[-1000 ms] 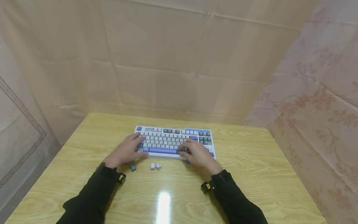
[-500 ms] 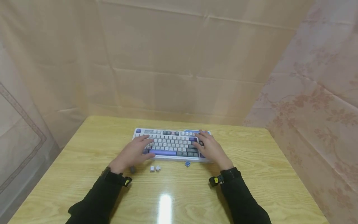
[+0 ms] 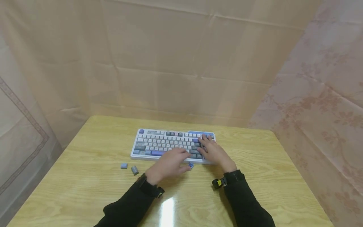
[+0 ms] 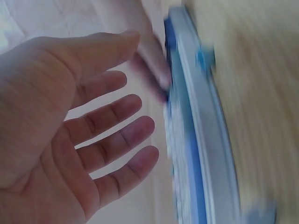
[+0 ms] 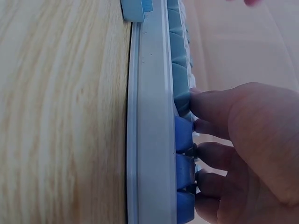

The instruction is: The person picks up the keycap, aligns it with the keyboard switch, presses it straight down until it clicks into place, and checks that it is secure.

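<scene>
A white keyboard [image 3: 147,156] with white, grey and purple keys lies on the table. My left hand [image 3: 171,162] hovers over its front edge, right of the purple spacebar [image 3: 157,153]. In the left wrist view that hand's fingers [image 4: 126,135] are loosely spread and hold nothing. Close to the left thumb, a loose blue keycap [image 3: 191,165] lies in front of the keyboard. My right hand [image 3: 216,153] rests its fingertips on the keys at the keyboard's right end. In the right wrist view the thumb touches a grey-blue key [image 5: 181,84], above several blue keys [image 5: 184,170].
A grey keycap [image 3: 134,170] and a light blue keycap [image 3: 123,165] lie on the wooden table [image 3: 85,183], left of my left forearm. A beige cloth [image 3: 170,63] hangs behind the table, and a flowered cloth [image 3: 320,110] hangs on the right.
My left hand has moved right from the keyboard's left end, now covering where two white keycaps lay. My right hand moved from the bottom row to the right end, then stayed there.
</scene>
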`<state>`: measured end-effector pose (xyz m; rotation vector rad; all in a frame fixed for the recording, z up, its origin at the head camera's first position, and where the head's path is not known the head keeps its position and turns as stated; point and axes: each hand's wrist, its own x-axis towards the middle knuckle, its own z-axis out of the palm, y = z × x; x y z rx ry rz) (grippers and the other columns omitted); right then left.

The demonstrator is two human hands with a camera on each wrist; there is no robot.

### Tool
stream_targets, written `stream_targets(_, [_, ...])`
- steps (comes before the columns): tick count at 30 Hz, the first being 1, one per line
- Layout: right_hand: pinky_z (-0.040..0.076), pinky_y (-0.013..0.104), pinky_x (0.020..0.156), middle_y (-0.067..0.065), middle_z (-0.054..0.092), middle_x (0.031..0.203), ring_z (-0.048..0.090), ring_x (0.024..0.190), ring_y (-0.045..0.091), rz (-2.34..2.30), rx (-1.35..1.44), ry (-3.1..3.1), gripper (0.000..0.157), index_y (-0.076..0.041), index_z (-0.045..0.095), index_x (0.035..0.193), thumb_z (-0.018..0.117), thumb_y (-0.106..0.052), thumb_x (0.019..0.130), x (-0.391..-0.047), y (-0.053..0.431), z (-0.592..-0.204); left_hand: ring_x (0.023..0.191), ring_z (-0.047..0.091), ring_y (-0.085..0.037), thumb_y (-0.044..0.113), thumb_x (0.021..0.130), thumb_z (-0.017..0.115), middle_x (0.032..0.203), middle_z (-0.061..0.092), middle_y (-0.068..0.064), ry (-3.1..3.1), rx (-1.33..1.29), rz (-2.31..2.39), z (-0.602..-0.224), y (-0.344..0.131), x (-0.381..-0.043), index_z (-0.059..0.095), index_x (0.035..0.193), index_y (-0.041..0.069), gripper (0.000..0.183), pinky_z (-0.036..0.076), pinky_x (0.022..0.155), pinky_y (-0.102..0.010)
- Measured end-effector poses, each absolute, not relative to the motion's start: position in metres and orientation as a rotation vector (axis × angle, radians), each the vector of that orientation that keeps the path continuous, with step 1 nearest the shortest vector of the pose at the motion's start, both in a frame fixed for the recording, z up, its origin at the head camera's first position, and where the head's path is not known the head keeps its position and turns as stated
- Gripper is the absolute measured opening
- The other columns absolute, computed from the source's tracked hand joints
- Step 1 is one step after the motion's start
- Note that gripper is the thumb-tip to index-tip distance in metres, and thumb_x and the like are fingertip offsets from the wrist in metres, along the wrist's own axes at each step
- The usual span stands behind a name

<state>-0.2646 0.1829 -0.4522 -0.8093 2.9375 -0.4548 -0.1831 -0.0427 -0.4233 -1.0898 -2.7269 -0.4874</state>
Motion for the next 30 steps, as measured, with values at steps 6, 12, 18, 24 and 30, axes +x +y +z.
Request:
stream_targets(6, [0.023, 0.059, 0.105, 0.024, 0.025, 0.151, 0.015, 0.137, 0.045, -0.492, -0.822, 2.927, 0.053, -0.003, 0.037, 0.145, 0.045, -0.031, 0.100, -0.261, 0.180, -0.453, 0.095, 0.056, -0.017, 0.036, 0.086, 0.065, 0.108, 0.061, -0.001, -2.684, -1.172, -0.250, -0.438, -0.011, -0.175, 0.066, 0.116, 0.014, 0.038, 0.048, 0.083, -0.030])
stream_targets(12, [0.021, 0.056, 0.107, 0.022, 0.022, 0.153, 0.013, 0.138, 0.043, -0.480, -0.826, 2.922, 0.056, -0.005, 0.034, 0.146, 0.044, -0.035, 0.100, -0.261, 0.178, -0.452, 0.102, 0.054, -0.023, 0.037, 0.086, 0.065, 0.114, 0.059, -0.005, -2.730, -1.116, -0.132, -0.446, -0.006, -0.168, 0.065, 0.113, 0.014, 0.036, 0.049, 0.084, -0.034])
stream_targets(18, [0.020, 0.056, 0.107, 0.022, 0.022, 0.153, 0.013, 0.138, 0.043, -0.494, -0.814, 2.922, 0.056, -0.005, 0.035, 0.146, 0.045, -0.035, 0.100, -0.263, 0.178, -0.451, 0.096, 0.053, -0.021, 0.037, 0.084, 0.065, 0.108, 0.059, -0.005, -2.743, -1.092, -0.139, -0.449, -0.006, -0.169, 0.065, 0.109, 0.013, 0.034, 0.048, 0.081, -0.032])
stream_targets(24, [0.021, 0.057, 0.107, 0.023, 0.022, 0.153, 0.014, 0.138, 0.044, -0.501, -0.809, 2.915, 0.056, -0.004, 0.035, 0.146, 0.046, -0.034, 0.099, -0.262, 0.181, -0.451, 0.098, 0.053, -0.021, 0.037, 0.085, 0.063, 0.110, 0.059, -0.004, -2.808, -1.106, -0.148, -0.453, -0.004, -0.170, 0.066, 0.110, 0.015, 0.033, 0.047, 0.081, -0.032])
stream_targets(30, [0.022, 0.056, 0.107, 0.022, 0.024, 0.152, 0.014, 0.138, 0.043, -0.518, -0.779, 2.926, 0.056, -0.005, 0.037, 0.145, 0.047, -0.034, 0.099, -0.260, 0.183, -0.450, 0.093, 0.053, -0.019, 0.034, 0.084, 0.066, 0.106, 0.059, -0.002, -2.818, -1.113, -0.187, -0.452, -0.003, -0.172, 0.067, 0.105, 0.015, 0.028, 0.047, 0.078, -0.030])
